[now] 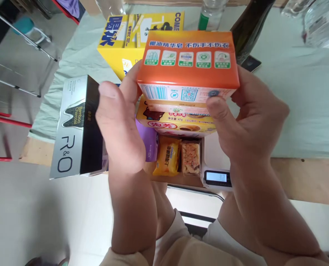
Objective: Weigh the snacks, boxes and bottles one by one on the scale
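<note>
Both hands hold an orange soap box (188,72) up in front of me, its printed side with a barcode facing me. My left hand (120,122) has its fingers against the box's left end, thumb raised off it. At the right end, my right hand (250,114) grips with the thumb on the front edge. Just below sits a yellow biscuit box (178,125), partly covered by the soap box. Nearer me lie a yellow soap packet (167,157), a clear-wrapped snack bar (190,157) and a white digital scale (216,157) with a lit display. A purple box (148,142) is partly behind my left hand.
On the left stands a silver and black box (73,125). Behind are a yellow box (111,48), a clear bottle (211,14), a dark glass bottle (250,26) and a large plastic bottle (322,26). A green cloth (300,111) covers the table; its wooden edge (305,177) shows.
</note>
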`<state>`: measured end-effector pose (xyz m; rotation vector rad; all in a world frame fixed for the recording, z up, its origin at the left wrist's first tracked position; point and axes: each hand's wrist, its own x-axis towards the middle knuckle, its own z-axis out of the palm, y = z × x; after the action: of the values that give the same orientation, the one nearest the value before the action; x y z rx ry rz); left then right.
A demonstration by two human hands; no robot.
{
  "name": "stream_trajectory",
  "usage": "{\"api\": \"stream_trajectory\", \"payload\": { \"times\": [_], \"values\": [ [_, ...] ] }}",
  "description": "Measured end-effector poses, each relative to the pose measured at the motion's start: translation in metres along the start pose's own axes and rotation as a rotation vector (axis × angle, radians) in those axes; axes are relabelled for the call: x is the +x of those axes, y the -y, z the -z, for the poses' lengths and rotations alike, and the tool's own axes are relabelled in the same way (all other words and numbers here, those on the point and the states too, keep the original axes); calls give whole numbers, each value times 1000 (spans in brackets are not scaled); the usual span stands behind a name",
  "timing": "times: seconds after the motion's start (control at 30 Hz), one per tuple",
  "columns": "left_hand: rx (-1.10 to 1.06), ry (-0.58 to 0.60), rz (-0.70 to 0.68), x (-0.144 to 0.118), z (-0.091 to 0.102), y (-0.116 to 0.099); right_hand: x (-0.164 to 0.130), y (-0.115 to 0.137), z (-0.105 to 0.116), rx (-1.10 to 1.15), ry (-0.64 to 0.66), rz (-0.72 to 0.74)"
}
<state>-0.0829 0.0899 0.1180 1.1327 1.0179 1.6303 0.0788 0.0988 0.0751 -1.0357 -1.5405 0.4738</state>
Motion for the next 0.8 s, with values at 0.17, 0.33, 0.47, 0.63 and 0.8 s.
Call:
{"api": "stream_trajectory", "payload": {
  "times": [0.17, 0.33, 0.47, 0.63, 0.8],
  "values": [
    [54, -4, -69, -8, -9, 3, -1, -10, 11, 29, -62, 33],
    [39, -20, -205, -5, 9, 18, 1, -20, 38, 75, -161, 26],
    [46, -38, -258, 2, 21, 32, 0, -26, 60, 75, -185, -26],
    [24, -30, -297, 6, 24, 38, -3, -23, 69, 87, -167, -109],
    [-18, 24, -371, 13, 31, 42, -5, -25, 64, 107, -123, -141]
  ]
}}
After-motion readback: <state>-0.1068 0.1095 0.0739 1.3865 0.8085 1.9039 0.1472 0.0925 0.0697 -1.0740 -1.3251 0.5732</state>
